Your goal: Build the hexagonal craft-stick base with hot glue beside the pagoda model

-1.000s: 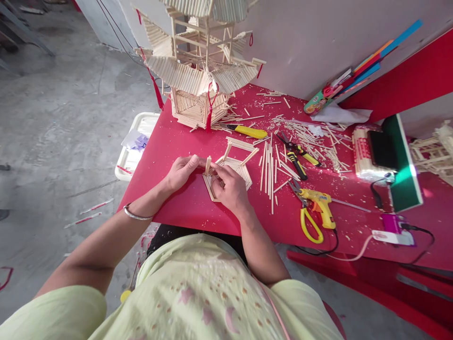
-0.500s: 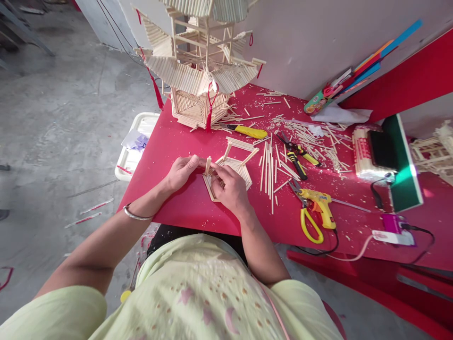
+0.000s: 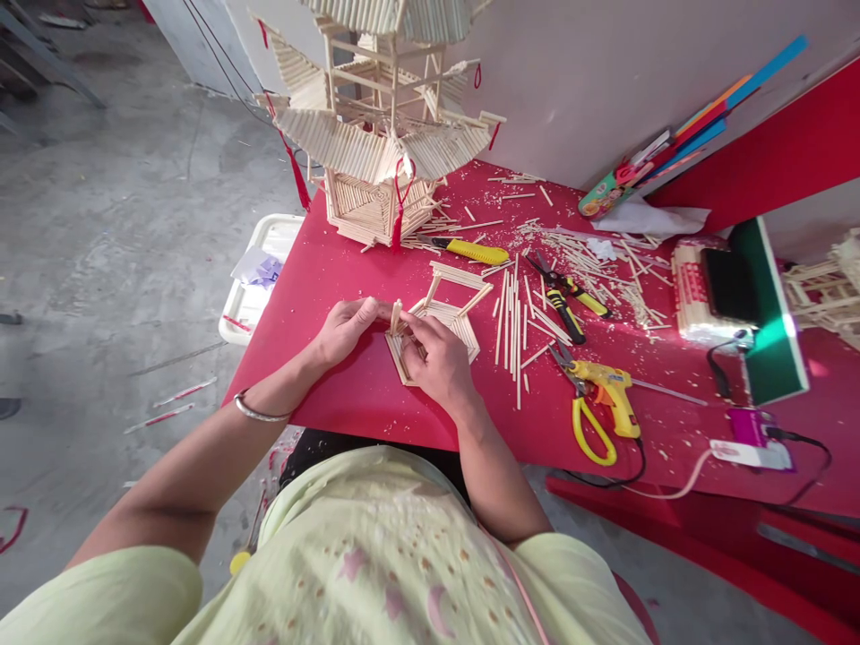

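A small hexagonal frame of wooden sticks (image 3: 463, 330) lies flat on the red table, with short posts and a railing standing along its far side. At its left corner, a short upright stick (image 3: 396, 315) is pinched between the fingers of my left hand (image 3: 349, 330) and my right hand (image 3: 436, 358). My left hand comes in from the left, thumb on top and fingers reaching to the stick. Over the near part of the frame, my right hand has its thumb and forefinger closed at the stick's base, partly hiding the frame.
Behind stands a tall stick pagoda (image 3: 382, 143) with red tassels. Right of the frame lie loose sticks (image 3: 511, 331), a yellow cutter knife (image 3: 477, 251), pliers (image 3: 568, 300), scissors (image 3: 588, 421) and a glue gun (image 3: 611, 394) with its cable. A phone (image 3: 729, 285) rests on a stick bundle.
Almost nothing differs. Both hands stay at the same upright stick, and the view has shifted very slightly.
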A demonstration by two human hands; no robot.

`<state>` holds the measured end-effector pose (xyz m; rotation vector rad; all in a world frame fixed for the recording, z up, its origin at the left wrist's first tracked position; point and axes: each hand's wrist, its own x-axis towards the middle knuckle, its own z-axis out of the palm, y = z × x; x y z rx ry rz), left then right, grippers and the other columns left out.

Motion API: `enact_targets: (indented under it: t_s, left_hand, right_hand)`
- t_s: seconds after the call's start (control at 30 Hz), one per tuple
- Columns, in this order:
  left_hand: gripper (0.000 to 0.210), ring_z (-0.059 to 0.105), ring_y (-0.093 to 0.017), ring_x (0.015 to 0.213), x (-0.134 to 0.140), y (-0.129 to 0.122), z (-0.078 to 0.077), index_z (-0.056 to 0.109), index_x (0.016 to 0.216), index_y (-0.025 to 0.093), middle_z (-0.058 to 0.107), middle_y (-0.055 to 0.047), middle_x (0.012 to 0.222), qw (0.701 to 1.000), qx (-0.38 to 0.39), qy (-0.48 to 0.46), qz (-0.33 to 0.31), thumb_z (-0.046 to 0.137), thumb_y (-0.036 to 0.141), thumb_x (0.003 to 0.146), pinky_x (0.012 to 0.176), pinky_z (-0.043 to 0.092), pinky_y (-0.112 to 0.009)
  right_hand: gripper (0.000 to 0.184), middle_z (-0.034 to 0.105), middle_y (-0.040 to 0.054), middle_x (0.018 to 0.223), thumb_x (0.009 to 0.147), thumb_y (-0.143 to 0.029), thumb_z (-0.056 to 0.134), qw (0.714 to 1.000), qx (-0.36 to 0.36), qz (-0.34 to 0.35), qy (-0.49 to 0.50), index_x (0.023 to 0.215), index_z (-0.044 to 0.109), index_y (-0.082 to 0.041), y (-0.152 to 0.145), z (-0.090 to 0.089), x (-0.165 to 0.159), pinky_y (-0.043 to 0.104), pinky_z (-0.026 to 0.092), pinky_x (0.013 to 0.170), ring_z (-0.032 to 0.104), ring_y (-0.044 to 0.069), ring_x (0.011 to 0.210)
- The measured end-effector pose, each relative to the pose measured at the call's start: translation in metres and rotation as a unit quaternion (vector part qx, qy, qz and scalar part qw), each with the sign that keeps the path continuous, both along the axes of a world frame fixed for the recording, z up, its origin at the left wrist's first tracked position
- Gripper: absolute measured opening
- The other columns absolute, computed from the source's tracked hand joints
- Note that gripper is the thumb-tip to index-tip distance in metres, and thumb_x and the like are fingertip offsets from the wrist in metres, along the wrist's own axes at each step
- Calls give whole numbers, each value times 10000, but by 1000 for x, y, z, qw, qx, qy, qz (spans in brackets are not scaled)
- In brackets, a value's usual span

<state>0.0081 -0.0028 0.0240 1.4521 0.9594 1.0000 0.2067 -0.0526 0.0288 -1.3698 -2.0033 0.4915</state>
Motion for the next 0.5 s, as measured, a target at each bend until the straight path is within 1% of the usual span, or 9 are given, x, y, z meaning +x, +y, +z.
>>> enact_targets:
  t_s: [0.17, 0.33, 0.5]
  left_hand:
    - [702, 753, -287, 1000, 0, 0, 2, 843, 938, 157, 812, -136, 1051, 1000, 0, 2, -1, 484, 761, 938, 983, 567, -389]
    - [731, 744, -287, 1006, 1, 0, 5, 836, 913, 147, 807, -146, 1060, 1000, -2, 6, -4, 469, 778, 933, 991, 550, -389]
    - [703, 726, -280, 1021, -2, 0, 1, 829, 919, 139, 793, -156, 1103, 1000, 3, 14, -7, 482, 750, 946, 1017, 525, -396]
  right_hand:
    - [453, 729, 67, 1113, 964, -160, 555, 1000, -1, -1, -16, 1400, 632, -256, 0, 1, 0, 331, 577, 924, 694, 227, 1031]
    - [458, 732, 72, 1141, 963, -151, 551, 1000, 1, 1, -12, 1405, 630, -245, 0, 3, 0, 332, 577, 935, 698, 228, 1041]
    - [467, 737, 70, 1125, 960, -142, 551, 1000, 5, 0, -9, 1406, 629, -259, 1, 4, 0, 333, 585, 931, 699, 225, 1019]
